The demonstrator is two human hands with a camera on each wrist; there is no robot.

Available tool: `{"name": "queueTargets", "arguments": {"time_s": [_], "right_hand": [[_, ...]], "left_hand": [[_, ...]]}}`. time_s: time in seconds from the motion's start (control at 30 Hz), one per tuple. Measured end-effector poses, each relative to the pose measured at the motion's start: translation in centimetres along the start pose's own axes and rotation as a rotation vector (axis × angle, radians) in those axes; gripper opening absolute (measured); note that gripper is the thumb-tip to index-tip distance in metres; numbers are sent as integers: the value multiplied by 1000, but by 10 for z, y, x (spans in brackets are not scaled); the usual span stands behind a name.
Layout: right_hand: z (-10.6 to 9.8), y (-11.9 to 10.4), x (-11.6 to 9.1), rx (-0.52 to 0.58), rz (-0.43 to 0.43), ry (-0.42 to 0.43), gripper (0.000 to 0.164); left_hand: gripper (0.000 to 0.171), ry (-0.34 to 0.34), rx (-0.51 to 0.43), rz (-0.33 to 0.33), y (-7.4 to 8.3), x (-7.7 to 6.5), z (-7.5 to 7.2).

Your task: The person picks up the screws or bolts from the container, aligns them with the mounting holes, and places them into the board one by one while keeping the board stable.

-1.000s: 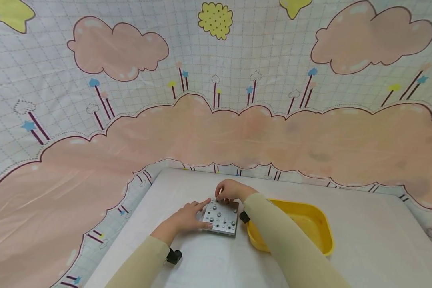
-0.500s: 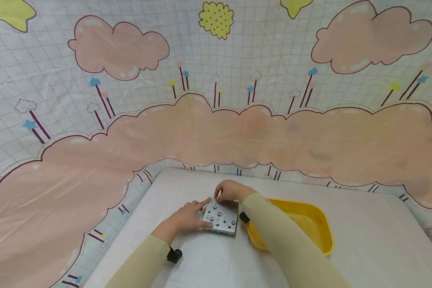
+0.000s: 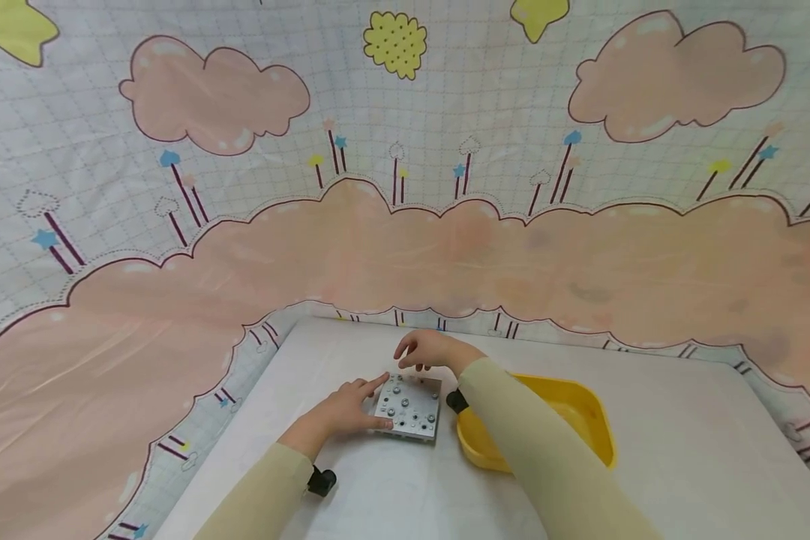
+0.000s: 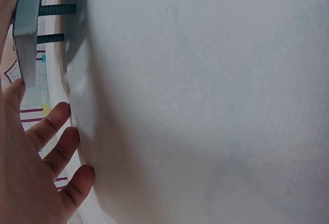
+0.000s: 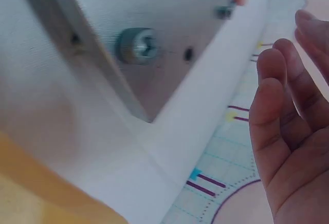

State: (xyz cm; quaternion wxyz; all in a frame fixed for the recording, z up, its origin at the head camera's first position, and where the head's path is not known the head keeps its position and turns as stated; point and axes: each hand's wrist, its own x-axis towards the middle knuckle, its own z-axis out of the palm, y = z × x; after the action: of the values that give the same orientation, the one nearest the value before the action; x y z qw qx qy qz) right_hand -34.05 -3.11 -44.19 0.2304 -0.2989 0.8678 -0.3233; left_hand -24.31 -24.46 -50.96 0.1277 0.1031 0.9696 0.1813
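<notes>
Now my left hand (image 3: 344,411), fingers spread, touches the screw-studded metal plate (image 3: 409,411); relaxed right hand (image 3: 432,349) hovers by its far edge.

White-covered table (image 3: 688,442), flat, cover faintly creased. Two items on it. Silver metal plate (image 3: 415,396), roughly square, left of centre, socket-head screws (image 5: 140,46) on top, threaded ends (image 4: 57,10) out of its underside; can't tell if those touch the cover. Yellow plastic tray (image 3: 478,452) to its right, near but not touching, partly hidden.
</notes>
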Motion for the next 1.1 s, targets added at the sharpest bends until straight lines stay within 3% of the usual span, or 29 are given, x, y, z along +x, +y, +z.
{"name": "queueTargets", "arguments": {"time_s": [0.37, 0.57, 1.1], "right_hand": [[-24, 2, -25, 84, -68, 59, 18], [-35, 11, -46, 48, -62, 75, 17], [-49, 62, -114, 31, -21, 55, 15]], "left_hand": [[98, -9, -31, -22, 3, -1, 1], [98, 2, -24, -34, 5, -2, 0], [99, 15, -30, -22, 2, 1, 3]]}}
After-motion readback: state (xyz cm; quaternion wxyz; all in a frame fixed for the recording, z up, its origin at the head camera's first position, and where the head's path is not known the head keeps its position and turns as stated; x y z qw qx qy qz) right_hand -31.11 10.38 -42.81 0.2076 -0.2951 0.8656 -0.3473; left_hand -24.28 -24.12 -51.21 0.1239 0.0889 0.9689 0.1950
